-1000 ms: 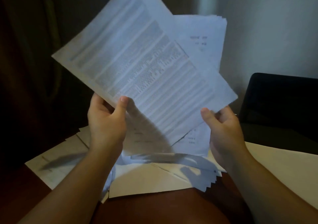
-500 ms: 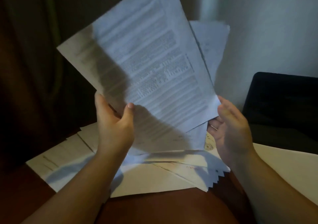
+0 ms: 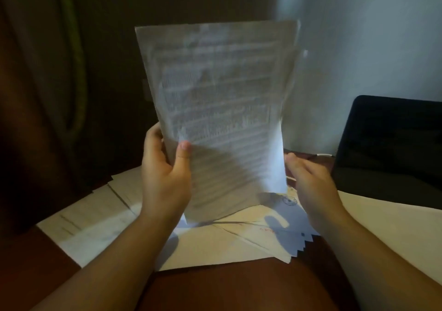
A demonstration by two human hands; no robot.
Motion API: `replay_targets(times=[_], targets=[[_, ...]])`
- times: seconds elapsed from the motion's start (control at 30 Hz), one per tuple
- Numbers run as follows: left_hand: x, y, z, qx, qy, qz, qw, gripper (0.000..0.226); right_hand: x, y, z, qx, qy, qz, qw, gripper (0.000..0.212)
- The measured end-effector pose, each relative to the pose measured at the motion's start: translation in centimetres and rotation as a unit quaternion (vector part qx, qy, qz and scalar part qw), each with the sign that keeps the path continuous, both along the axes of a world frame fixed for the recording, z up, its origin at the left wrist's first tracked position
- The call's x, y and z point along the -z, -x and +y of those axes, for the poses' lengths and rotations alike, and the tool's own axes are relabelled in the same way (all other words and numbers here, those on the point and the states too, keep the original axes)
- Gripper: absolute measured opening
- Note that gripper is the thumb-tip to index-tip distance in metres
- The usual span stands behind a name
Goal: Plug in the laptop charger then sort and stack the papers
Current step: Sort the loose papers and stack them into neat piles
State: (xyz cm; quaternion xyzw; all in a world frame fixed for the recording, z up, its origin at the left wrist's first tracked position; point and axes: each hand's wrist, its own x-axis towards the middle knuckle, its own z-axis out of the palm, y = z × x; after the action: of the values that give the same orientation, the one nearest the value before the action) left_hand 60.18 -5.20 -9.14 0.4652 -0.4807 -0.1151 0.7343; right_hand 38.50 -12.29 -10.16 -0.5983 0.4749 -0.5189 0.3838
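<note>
I hold a bundle of printed sheets [image 3: 220, 100] upright in front of me, above the table. My left hand [image 3: 165, 174] grips its lower left edge, thumb on the front. My right hand [image 3: 308, 181] lies with straight fingers against the bundle's right edge. Under them several loose papers [image 3: 114, 212] lie spread on the table, some fanned out at the right [image 3: 296, 241]. A black laptop [image 3: 392, 148] stands open at the right, and a white cable end [image 3: 323, 155] shows beside it.
A dark brown table edge [image 3: 229, 284] runs along the bottom. A large cream sheet [image 3: 392, 234] lies in front of the laptop. A pale wall is behind at the right, a dark curtain [image 3: 59, 71] at the left.
The tilted top sheet has turned upright and lined up with the sheets behind it. My right hand let go of the lower corner and now lies flat against the right edge.
</note>
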Motion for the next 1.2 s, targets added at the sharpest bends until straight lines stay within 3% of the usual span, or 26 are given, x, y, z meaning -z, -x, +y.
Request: replay_targets(times=[0.07,0.2,0.3,0.4,0.53,0.73,0.83,0.9,0.97,1.07,1.2], targets=[[-0.1,0.1,0.1,0.001,0.003,-0.005,1.0,0.047,-0.1,0.0,-0.1,0.005,0.009,-0.032,0.999,0.036],[-0.1,0.4,0.3,-0.011,0.038,-0.022,0.999,0.016,-0.3,0.1,-0.5,-0.059,-0.023,-0.069,0.996,0.052],[0.1,0.7,0.4,0.026,0.019,-0.031,0.999,0.012,0.0,-0.1,-0.6,-0.05,-0.027,-0.052,0.997,0.045],[0.2,0.9,0.4,0.041,0.022,-0.039,0.998,0.021,-0.3,-0.4,-0.3,-0.026,-0.024,-0.049,0.998,0.057],[-0.5,0.9,1.1,0.064,0.046,-0.071,0.994,0.033,-0.3,-0.7,0.1,-0.065,-0.042,-0.033,0.997,0.07],[-1.8,0.2,1.5,0.176,0.032,-0.069,0.981,0.024,-0.2,-0.6,0.1,-0.101,-0.063,-0.051,0.992,0.066],[-1.9,-0.1,1.5,0.236,0.035,-0.06,0.969,0.029,-0.2,-0.3,-0.1,-0.135,-0.102,-0.092,0.981,0.077],[-2.0,0.0,1.5,0.271,0.036,-0.05,0.961,0.029,-0.3,-0.1,0.0,-0.155,-0.129,-0.12,0.972,0.072],[-2.2,-0.1,1.5,0.286,0.033,-0.041,0.957,0.032,-0.7,0.1,0.4,-0.187,-0.135,-0.124,0.965,0.046],[-2.4,0.0,1.7,0.259,0.02,-0.038,0.965,0.03,-1.2,0.2,1.0,-0.188,-0.094,-0.131,0.969,0.024],[-2.2,0.6,1.2,0.049,-0.014,-0.031,0.998,0.02,-1.7,-0.2,1.5,-0.067,0.015,-0.131,0.989,0.021]])
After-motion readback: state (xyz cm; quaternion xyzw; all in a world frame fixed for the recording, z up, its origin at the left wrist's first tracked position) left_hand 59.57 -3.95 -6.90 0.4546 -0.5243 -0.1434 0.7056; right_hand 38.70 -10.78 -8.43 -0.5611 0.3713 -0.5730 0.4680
